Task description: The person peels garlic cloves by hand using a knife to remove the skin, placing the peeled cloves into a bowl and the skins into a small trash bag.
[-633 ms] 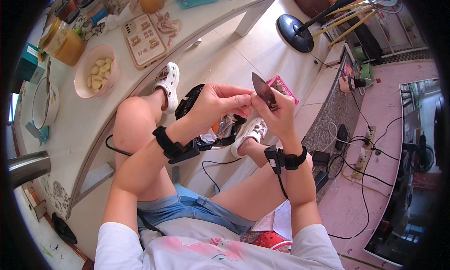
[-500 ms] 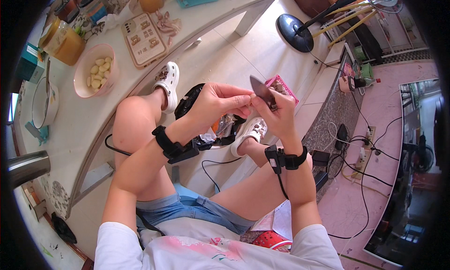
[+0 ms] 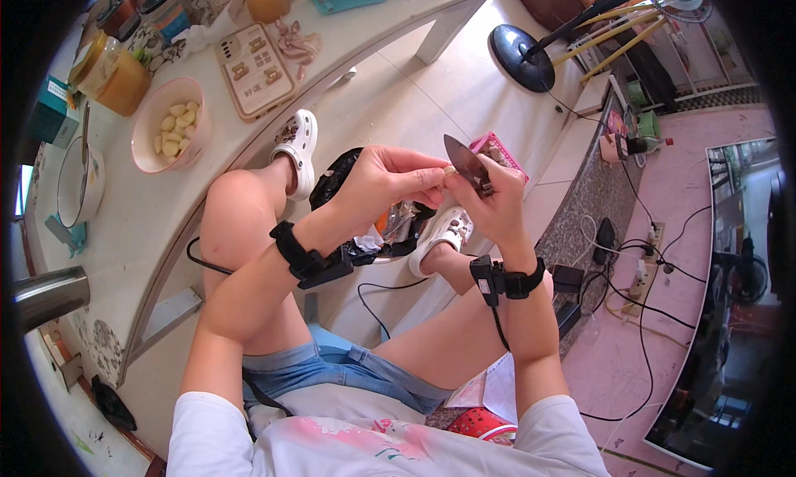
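A person sits beside a white table [image 3: 112,253], both forearms extended over the lap and the two hands meeting above the floor, roughly between the knees. The left hand [image 3: 396,177] has thumb and forefinger pressed together on a small pale piece [image 3: 448,171], mostly covered by the fingertips; the remaining fingers curl beneath. The right hand [image 3: 497,193] is clamped around the handle of a knife [image 3: 468,162], its thumb reaching to the same piece. The dark blade points upward and slightly to the left, just beside the piece; whether the edge touches it I cannot tell. Each arm carries a black strap [image 3: 292,253] near the wrist. On the table, to the person's left, a pink-rimmed bowl [image 3: 204,137] contains a heap of pale peeled cloves [image 3: 176,130]. Near it stand a jar [image 3: 123,83] with amber contents and a white basin [image 3: 98,187] with a long handle lying in it; a flat case [image 3: 255,72] with bear pictures rests to the bowl's right. Below the hands, a black bag [image 3: 334,177] with crumpled wrappers lies between two white clogs [image 3: 305,158], both worn. A pink basket [image 3: 516,157] is seen just past the right hand. Farther off I note a round black stand base [image 3: 520,58] on the floor and, at far right, a large dark screen [image 3: 717,319].
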### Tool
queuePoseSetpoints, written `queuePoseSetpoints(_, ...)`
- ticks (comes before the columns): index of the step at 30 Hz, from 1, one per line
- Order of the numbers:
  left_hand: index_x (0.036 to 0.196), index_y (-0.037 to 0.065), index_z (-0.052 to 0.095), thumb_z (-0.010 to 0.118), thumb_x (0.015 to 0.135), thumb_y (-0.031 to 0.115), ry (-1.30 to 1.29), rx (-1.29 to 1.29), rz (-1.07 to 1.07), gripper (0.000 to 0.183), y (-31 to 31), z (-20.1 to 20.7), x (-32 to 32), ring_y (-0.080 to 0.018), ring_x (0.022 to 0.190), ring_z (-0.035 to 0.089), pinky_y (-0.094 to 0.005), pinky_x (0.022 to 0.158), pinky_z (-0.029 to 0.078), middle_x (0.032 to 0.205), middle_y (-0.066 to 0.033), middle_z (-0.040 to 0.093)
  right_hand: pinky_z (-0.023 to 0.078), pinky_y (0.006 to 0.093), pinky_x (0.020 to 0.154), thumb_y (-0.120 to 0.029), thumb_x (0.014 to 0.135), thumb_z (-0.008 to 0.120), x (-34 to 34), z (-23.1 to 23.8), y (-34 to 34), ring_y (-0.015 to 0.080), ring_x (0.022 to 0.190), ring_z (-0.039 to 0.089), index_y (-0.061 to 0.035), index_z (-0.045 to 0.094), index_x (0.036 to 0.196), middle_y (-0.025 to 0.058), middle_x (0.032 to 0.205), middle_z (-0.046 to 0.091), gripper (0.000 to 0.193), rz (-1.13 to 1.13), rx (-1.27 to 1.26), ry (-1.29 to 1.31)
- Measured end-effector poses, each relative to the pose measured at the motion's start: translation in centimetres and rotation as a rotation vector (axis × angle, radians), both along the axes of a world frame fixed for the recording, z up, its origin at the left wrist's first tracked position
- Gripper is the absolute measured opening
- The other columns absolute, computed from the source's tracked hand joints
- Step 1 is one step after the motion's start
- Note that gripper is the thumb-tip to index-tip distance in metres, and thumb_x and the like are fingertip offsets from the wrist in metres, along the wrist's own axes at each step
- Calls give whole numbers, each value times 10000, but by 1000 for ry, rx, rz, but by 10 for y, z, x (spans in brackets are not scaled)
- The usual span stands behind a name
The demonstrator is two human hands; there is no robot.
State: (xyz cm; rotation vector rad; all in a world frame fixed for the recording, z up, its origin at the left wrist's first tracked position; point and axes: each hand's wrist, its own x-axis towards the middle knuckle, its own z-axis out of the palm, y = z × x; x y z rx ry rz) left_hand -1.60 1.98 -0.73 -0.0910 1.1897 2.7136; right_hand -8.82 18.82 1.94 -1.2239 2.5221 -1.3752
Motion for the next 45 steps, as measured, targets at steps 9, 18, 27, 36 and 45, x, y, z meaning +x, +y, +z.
queuePoseSetpoints(9,937,-36,631,605,824,71,-23,-46,-5,158,-1,0,1,-135,674,626,-260,654,531,790,-104,643,379,225,440,-153,779,660,2,-1,0,71,463,468,11,636,790,91,546,562,166,12,21,-53)
queuePoseSetpoints(18,1000,-38,597,570,842,70,-23,36,72,194,-1,-4,-3,-136,731,618,-268,701,531,871,-109,633,324,210,425,-156,806,620,9,-3,0,33,480,395,17,631,790,18,504,487,174,40,-7,-267)
queuePoseSetpoints(27,988,-50,593,580,836,58,15,-96,142,187,5,2,0,-177,825,630,-271,744,537,940,-145,630,386,178,491,-90,678,752,6,-1,-5,27,555,483,-15,595,748,-22,597,545,188,-122,-173,-311)
queuePoseSetpoints(36,908,-68,623,575,824,33,54,-208,231,140,12,-1,1,-151,755,632,-244,689,538,856,-130,645,418,182,522,-95,644,769,9,-4,-10,33,583,518,-9,628,750,8,621,593,196,-192,-137,-293)
queuePoseSetpoints(45,848,-45,637,610,786,74,119,-508,414,137,17,-10,2,-88,666,622,-207,620,501,724,-84,661,384,194,481,-65,655,725,11,-7,-22,51,557,494,-15,623,728,23,653,577,135,-150,-182,2)
